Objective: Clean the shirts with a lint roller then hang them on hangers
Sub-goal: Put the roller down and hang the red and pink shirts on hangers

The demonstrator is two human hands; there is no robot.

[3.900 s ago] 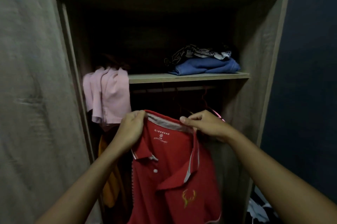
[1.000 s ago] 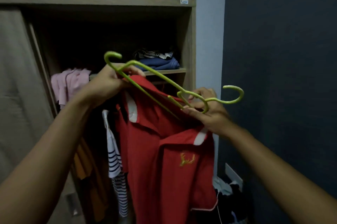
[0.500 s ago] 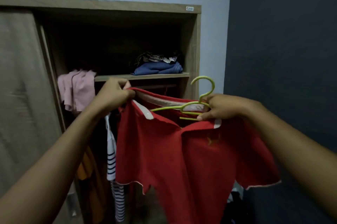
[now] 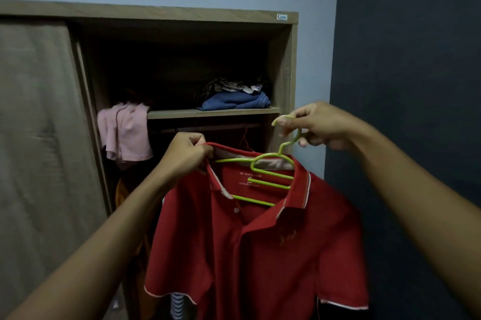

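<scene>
Centre frame, before wooden wardrobe (image 4: 291, 72): red polo shirt (image 4: 260, 241) on lime-green plastic hanger (image 4: 263, 179). Right hand (image 4: 317, 127), 2 o'clock, fingers curled round hook (image 4: 284, 117); left hand (image 4: 184, 155), 10 o'clock, pinches collar (image 4: 299, 184). Advice: pull that shoulder over hanger arm, hook upright

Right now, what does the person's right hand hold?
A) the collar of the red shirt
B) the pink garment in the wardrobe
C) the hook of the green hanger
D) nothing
C: the right hand pinches the hook of the green hanger, whose arms sit inside the neck of the red shirt; the left hand grips the collar.
</scene>
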